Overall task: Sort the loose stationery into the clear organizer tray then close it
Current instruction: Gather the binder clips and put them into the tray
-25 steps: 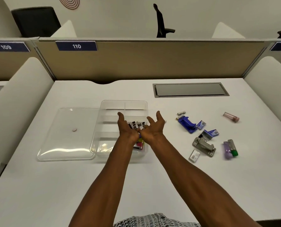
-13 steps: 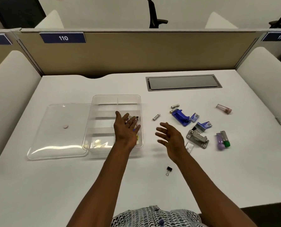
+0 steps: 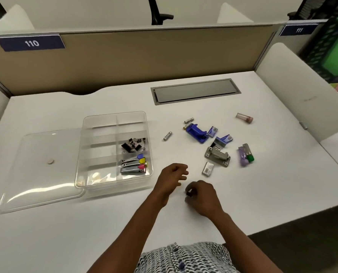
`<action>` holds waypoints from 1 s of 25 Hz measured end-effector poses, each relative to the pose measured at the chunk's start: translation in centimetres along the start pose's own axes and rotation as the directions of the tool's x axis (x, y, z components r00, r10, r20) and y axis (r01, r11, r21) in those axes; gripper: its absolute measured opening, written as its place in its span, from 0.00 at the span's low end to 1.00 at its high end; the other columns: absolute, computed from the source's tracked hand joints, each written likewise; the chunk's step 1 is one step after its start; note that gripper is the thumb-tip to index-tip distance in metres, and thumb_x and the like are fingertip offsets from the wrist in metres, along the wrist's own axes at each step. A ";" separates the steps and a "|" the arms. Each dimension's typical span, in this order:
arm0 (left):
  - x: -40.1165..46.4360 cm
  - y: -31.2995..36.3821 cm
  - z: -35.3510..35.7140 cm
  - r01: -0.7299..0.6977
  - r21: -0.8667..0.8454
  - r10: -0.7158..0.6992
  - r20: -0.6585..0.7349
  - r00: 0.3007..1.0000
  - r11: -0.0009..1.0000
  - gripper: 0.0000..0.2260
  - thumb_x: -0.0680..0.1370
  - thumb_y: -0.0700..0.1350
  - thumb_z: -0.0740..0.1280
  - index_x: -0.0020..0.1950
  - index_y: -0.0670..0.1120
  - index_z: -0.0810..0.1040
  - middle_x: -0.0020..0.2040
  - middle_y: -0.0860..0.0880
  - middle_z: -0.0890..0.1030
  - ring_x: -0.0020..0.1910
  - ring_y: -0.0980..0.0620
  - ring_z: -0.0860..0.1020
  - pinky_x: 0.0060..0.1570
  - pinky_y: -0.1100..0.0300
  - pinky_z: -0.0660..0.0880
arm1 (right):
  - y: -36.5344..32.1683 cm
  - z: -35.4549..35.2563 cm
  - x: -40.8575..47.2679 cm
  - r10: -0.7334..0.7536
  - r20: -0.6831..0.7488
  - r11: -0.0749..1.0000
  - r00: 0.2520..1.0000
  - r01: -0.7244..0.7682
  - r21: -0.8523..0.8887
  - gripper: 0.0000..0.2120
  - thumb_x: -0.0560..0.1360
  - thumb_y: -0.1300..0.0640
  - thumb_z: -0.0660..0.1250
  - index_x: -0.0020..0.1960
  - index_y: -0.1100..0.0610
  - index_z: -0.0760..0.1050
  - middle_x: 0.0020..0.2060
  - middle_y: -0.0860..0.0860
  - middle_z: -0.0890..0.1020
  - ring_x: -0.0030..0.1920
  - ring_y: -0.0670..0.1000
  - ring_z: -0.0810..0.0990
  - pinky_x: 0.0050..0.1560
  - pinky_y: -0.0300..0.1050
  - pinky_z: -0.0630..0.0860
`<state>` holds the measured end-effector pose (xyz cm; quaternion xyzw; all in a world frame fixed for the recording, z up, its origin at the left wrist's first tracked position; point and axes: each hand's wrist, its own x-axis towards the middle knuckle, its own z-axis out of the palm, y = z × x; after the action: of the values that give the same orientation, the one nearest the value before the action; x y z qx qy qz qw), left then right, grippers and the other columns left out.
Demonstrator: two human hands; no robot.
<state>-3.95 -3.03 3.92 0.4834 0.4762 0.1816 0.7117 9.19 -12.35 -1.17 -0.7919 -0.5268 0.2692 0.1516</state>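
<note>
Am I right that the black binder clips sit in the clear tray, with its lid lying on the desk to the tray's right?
Not quite. The head view shows the black binder clips in the clear tray, but the lid lies on the desk to the tray's left, not its right.

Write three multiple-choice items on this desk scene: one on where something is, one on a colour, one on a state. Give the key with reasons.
1. Where do the black binder clips lie?
A. In a right-hand compartment of the clear tray
B. On the lid
C. Beside the grey stapler

2. What colour is the stapler nearest the batteries?
A. Red
B. Blue
C. Yellow

3. How is the tray's lid?
A. Shut on the tray
B. Held in the left hand
C. Off, flat on the desk to the tray's left

Key: 1 A, the clips sit inside the tray, above the nail clippers. 2 B, its body is plainly blue. 3 C, the lid lies beside the open tray, and neither the left hand nor the right hand touches it.
</note>
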 end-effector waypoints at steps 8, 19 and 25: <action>-1.9 -2.6 -1.0 -0.038 0.279 0.043 -0.012 0.999 0.959 0.08 0.81 0.48 0.64 0.56 0.56 0.81 0.50 0.54 0.84 0.46 0.55 0.84 0.49 0.54 0.79 | -2.2 -1.0 0.9 0.189 -0.004 0.597 0.982 -0.112 0.794 0.08 0.67 0.64 0.77 0.42 0.54 0.82 0.32 0.50 0.82 0.36 0.51 0.83 0.40 0.48 0.82; -0.1 2.9 -8.2 -0.260 0.468 0.496 -0.502 0.708 0.844 0.08 0.77 0.41 0.69 0.53 0.50 0.83 0.44 0.55 0.84 0.40 0.62 0.81 0.42 0.74 0.72 | -2.9 1.2 1.5 -0.144 0.016 0.940 0.989 0.132 0.314 0.13 0.74 0.48 0.74 0.57 0.45 0.82 0.59 0.37 0.81 0.62 0.38 0.75 0.64 0.37 0.70; 3.9 3.7 -12.2 -0.026 0.573 0.431 -0.586 0.686 0.819 0.09 0.76 0.43 0.68 0.55 0.48 0.82 0.48 0.44 0.85 0.49 0.44 0.82 0.49 0.52 0.79 | -2.2 1.7 1.6 -0.220 0.057 0.950 0.974 0.201 0.238 0.15 0.74 0.49 0.74 0.60 0.48 0.81 0.67 0.43 0.76 0.72 0.42 0.66 0.73 0.43 0.63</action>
<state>-11.72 7.73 4.15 0.6109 0.6704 0.3038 0.2916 7.01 -10.06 -1.80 -0.6963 -0.5793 0.3434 0.2483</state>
